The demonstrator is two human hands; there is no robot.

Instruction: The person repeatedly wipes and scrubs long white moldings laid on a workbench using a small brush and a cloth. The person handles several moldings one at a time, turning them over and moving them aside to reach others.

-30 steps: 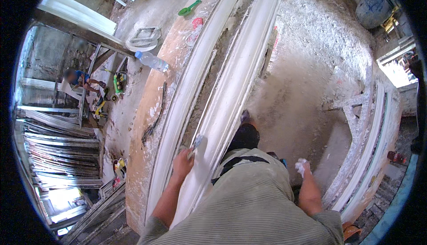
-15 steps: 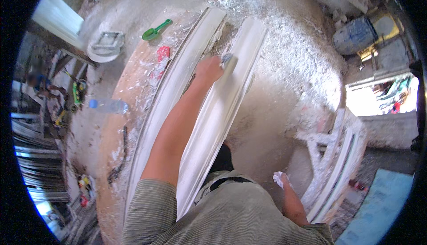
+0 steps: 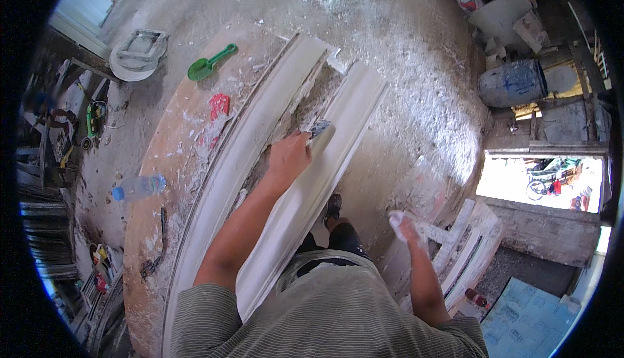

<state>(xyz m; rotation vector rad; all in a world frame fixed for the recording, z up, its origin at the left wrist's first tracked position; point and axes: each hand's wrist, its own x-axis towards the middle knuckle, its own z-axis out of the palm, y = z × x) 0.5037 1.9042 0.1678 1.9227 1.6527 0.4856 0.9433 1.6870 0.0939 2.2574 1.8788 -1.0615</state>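
Observation:
Two long white plaster mouldings lie side by side on a large board: the left moulding [image 3: 260,114] and the right moulding [image 3: 354,117]. My left hand [image 3: 290,158] is closed on a small flat tool [image 3: 318,128] with a grey, white-smeared end, close to the upper left side of the right moulding. The tool's exact kind is unclear. My right hand [image 3: 404,226] hangs low at my right side, away from the mouldings. White covers its fingers, which look curled; whether that is a coating or a held thing cannot be made out.
On the board [image 3: 146,234] are a green scoop [image 3: 211,62], a red scrap [image 3: 220,106], a water bottle [image 3: 140,187] and white crumbs. A stained drum [image 3: 513,83] lies at the right. Below it are a white frame [image 3: 465,254] and a blue sheet [image 3: 530,319].
My left hand and its tool are lower in the picture, nearer to me along the right moulding. My right hand appears higher. The whole view has shifted with my head.

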